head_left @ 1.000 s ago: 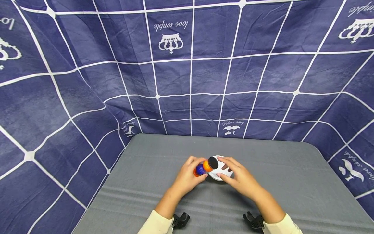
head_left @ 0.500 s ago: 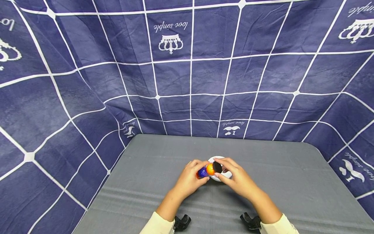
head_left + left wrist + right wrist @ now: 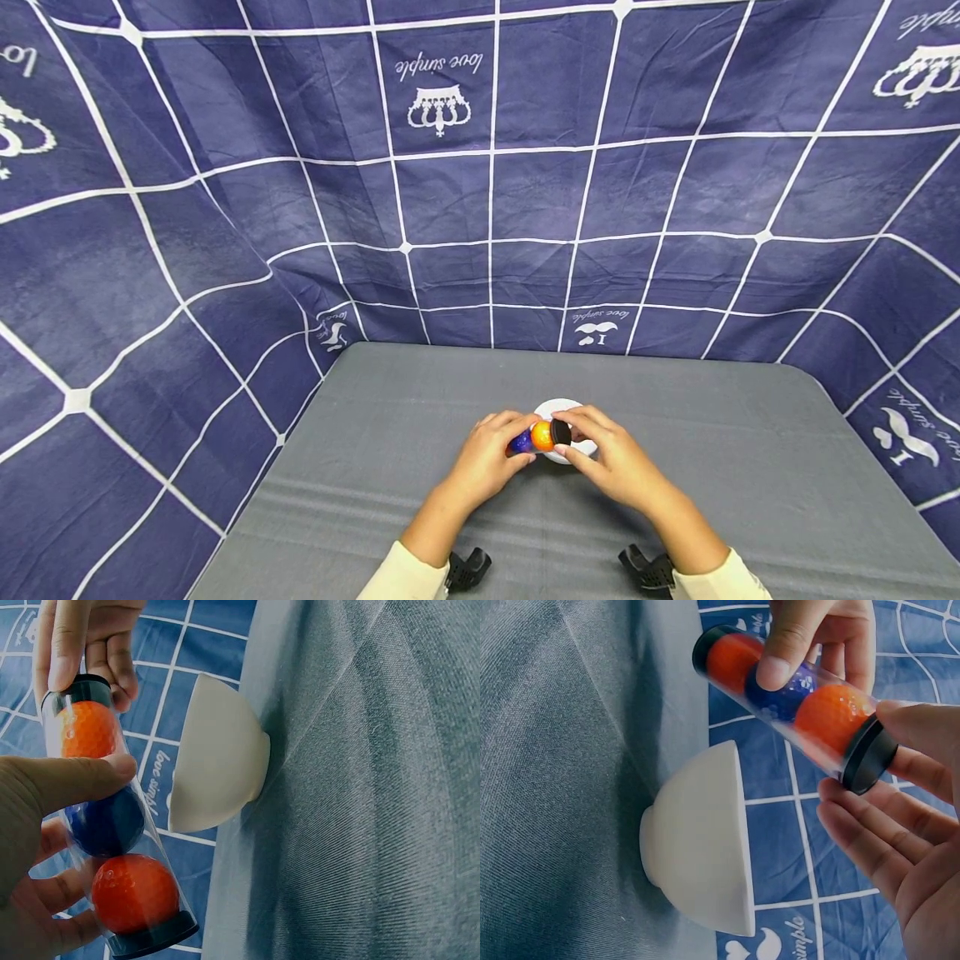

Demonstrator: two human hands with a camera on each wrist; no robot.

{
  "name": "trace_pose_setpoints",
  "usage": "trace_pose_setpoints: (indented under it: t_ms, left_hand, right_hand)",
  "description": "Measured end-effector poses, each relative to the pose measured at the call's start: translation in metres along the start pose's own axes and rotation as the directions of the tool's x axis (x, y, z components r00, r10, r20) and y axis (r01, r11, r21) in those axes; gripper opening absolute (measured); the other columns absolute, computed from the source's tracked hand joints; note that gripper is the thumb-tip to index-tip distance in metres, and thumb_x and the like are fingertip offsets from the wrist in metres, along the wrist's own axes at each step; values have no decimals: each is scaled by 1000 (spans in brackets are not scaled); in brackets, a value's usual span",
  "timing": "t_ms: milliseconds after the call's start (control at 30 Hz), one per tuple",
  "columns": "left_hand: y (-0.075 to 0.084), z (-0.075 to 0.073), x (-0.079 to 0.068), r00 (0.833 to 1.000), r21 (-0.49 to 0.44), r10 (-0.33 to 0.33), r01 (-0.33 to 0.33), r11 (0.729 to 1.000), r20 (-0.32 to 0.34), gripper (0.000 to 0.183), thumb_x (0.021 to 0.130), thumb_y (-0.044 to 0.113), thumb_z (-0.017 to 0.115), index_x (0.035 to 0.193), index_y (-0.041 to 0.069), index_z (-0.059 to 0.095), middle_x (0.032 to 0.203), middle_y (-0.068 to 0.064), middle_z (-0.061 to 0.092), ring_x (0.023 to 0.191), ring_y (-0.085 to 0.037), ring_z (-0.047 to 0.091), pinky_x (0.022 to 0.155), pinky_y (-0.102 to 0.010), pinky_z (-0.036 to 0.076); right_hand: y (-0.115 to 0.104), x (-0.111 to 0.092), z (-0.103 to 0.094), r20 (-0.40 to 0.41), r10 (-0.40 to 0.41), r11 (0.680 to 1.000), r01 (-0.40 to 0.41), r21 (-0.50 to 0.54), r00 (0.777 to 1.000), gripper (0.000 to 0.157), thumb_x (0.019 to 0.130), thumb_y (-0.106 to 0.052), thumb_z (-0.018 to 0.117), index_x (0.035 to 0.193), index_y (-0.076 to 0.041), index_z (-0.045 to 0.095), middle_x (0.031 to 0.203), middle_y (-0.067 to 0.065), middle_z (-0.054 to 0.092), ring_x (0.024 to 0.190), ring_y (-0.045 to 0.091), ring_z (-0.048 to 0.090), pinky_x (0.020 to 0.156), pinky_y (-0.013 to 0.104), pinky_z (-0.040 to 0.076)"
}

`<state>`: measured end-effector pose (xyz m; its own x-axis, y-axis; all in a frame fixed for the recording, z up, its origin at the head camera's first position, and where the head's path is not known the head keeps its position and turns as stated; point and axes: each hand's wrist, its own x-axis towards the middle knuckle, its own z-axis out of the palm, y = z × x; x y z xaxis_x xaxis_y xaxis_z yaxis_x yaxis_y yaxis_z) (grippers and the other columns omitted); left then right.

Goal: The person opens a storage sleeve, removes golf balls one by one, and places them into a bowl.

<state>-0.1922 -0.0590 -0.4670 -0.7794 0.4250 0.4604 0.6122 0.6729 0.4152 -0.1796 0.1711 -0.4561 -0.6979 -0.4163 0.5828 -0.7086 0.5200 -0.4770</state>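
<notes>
My left hand grips a clear tube of golf balls around its middle, thumb across the blue ball. Inside the tube the blue golf ball lies between an orange ball and a redder orange ball. Each end carries a black cap. At the end toward the right, my right hand pinches the black cap between thumb and fingertips. The tube is held tilted in the air above a white bowl, which stands upright on the grey table.
The grey cloth-covered table spreads out on all sides of the bowl. A blue curtain with white lines hangs behind it and along both sides. Black wrist mounts sit under the forearms.
The tube has shifted right and tipped closer to level, bringing its black cap to my right hand. The right fingers, apart from it earlier, have closed on the cap.
</notes>
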Motion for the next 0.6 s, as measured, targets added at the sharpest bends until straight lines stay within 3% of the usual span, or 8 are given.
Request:
trace_pose_setpoints:
  t_ms: [267, 600]
  left_hand:
    - [3, -2, 0, 1000, -48, 1, 0, 999, 23, 51, 78, 15, 87, 125, 21, 70, 114, 1, 72, 103, -21, 68, 90, -39, 55]
    - [0, -2, 1, 999, -117, -33, 34, 993, 7, 51, 77, 15, 88, 125, 19, 70, 114, 1, 72, 105, -19, 66, 94, -36, 54]
  right_hand:
    - [1, -2, -4, 56, 24, 999, -26, 40, 998, 41, 89, -6, 75, 129, -5, 66, 120, 2, 67, 95, 12, 70, 83, 33, 61]
    - [1, -2, -9, 53, 59, 988, -66, 139, 997, 39, 92, -8, 73, 130, -6, 65, 118, 4, 67, 91, 9, 68, 83, 30, 60]
